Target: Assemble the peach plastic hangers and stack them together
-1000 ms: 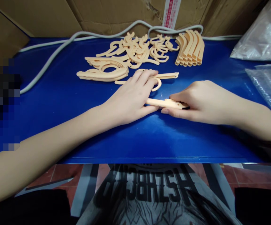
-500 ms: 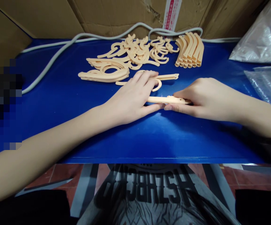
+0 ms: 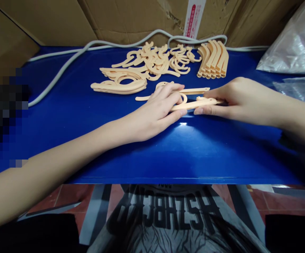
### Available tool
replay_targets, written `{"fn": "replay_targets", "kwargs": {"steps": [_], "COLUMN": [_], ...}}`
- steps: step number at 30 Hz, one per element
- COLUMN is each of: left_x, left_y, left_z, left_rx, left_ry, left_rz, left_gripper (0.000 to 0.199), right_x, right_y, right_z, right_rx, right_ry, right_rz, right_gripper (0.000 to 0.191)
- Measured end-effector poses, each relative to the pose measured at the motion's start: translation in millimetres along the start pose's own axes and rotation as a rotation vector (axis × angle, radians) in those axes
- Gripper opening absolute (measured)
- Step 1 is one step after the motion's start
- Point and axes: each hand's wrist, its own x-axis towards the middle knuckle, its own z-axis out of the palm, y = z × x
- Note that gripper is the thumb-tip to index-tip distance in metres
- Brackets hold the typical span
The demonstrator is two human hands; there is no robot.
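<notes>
My left hand is closed on the left part of a beige plastic piece with a slim arm. From the right, my right hand pinches the other end of that piece between thumb and fingers. Just behind lies a second slim beige arm, partly under my left fingers. A thin beige strip sticks out to the left of my left hand. How these parts join under the fingers is hidden.
Stacked beige hanger-like pieces lie back left on the blue table. Behind are a heap of beige hooks and a bundle of curved arms. A grey cable runs along cardboard; plastic bags sit right.
Both hands have moved slightly away from me, the left a little rightward, with the front piece now closer to the arm behind it. That rear arm has shifted right.
</notes>
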Motion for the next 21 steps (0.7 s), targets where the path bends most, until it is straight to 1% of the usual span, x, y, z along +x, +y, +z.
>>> {"fn": "replay_targets", "kwargs": {"steps": [3, 8, 11, 17, 21], "left_x": [0.5, 0.6, 0.9, 1.3, 1.3], "left_y": [1.8, 2.9, 3.7, 4.9, 5.9], "left_z": [-1.6, -3.3, -3.6, -4.6, -5.2], "left_rx": [-0.033, -0.07, -0.081, -0.082, -0.085], "left_ry": [0.005, 0.007, 0.006, 0.011, 0.016], "left_rz": [-0.021, -0.048, -0.055, -0.063, -0.069], "left_gripper": [0.022, 0.024, 0.025, 0.025, 0.026], "right_x": [1.0, 0.5, 0.0, 0.0, -0.2], "right_y": [-0.2, -2.2, -3.8, -2.9, -1.3], "right_z": [-0.4, -0.6, 0.0, -0.6, -1.4], "right_rx": [-0.077, -0.085, -0.076, -0.071, -0.06], "right_ry": [0.015, 0.041, 0.05, 0.055, 0.029], "right_rz": [0.031, 0.031, 0.006, -0.018, 0.004], "right_gripper": [0.078, 0.083, 0.085, 0.088, 0.082]}}
